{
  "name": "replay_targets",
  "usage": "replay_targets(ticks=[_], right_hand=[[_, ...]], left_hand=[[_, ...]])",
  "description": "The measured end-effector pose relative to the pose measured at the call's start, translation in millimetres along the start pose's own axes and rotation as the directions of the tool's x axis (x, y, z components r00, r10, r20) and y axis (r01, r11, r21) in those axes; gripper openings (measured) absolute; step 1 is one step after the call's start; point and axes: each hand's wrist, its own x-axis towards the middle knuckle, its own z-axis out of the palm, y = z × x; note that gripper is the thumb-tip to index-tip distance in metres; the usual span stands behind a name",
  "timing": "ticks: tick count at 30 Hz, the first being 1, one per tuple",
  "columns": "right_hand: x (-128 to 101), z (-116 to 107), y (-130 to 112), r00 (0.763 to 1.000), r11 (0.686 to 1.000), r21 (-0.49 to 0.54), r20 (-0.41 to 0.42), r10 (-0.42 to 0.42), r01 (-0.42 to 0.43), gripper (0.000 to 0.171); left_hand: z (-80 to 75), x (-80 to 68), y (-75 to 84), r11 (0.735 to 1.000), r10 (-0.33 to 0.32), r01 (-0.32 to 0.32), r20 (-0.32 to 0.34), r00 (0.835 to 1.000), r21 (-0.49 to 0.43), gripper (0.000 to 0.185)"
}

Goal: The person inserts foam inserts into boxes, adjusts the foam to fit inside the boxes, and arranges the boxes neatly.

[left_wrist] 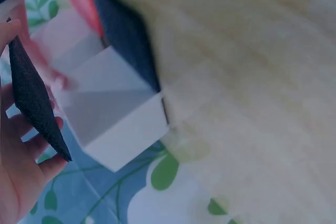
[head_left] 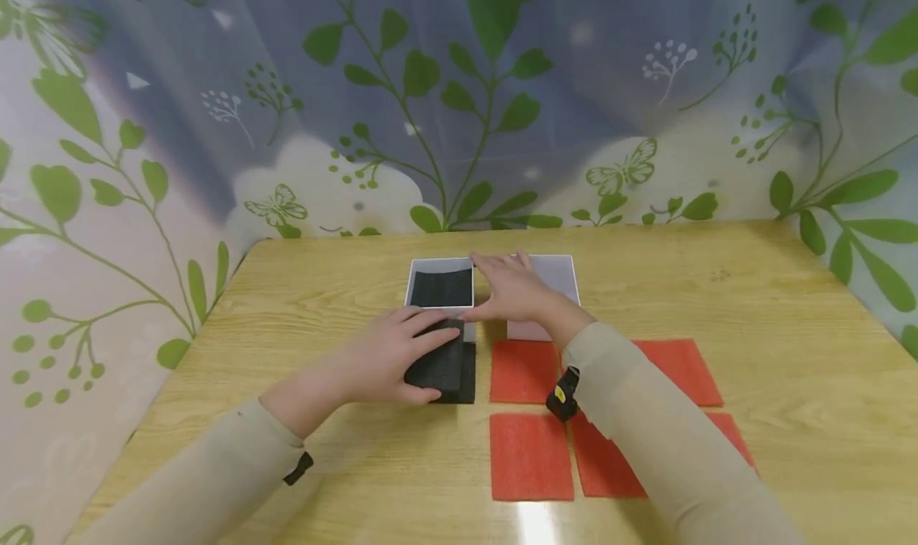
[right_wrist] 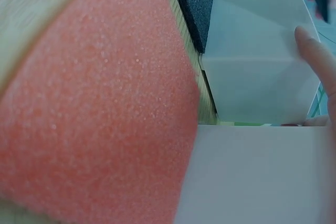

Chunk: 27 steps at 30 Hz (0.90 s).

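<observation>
Two white open-topped boxes stand side by side, the left box (head_left: 440, 264) and the right box (head_left: 555, 272). Inside the left one is a black foam square (head_left: 442, 288). My left hand (head_left: 383, 354) holds another black foam square (left_wrist: 32, 95) by its edges, thumb on one side and fingers on the other. That square is raised above a further black square (left_wrist: 126, 35) lying in front of the left box. My right hand (head_left: 512, 288) grips the left box across its right side, the thumb (right_wrist: 315, 56) on its near wall and the fingers partly hidden behind.
Several red foam squares (head_left: 532, 457) lie in rows on the wooden table (head_left: 344, 473), in front of the right box and partly under my right forearm. A patterned curtain (head_left: 459, 131) hangs behind the table's far edge. Each wrist wears a black strap (head_left: 564, 395).
</observation>
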Motion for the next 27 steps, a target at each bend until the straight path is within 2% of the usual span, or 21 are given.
replay_targets(ticks=[5, 9, 18, 27], right_hand=[[3, 0, 0, 1.000, 1.000, -0.011, 0.003, -0.001, 0.001, 0.105], [3, 1, 1, 1.000, 1.000, -0.007, 0.009, 0.009, -0.009, 0.108], [4, 1, 2, 1.000, 1.000, -0.002, 0.009, 0.013, -0.013, 0.110], [2, -1, 2, 1.000, 1.000, 0.002, 0.012, 0.014, -0.014, 0.111]], left_hand=[[-7.4, 3.3, -10.0, 0.999, -0.031, 0.032, -0.011, 0.999, 0.025, 0.073], [-6.3, 5.9, -15.2, 0.998, -0.045, 0.045, 0.005, 0.999, 0.033, 0.074], [-3.4, 16.9, -30.4, 0.999, -0.034, 0.034, -0.009, 0.999, 0.039, 0.073], [-2.2, 32.9, -48.2, 0.997, -0.080, 0.080, 0.013, 0.997, 0.000, 0.074]])
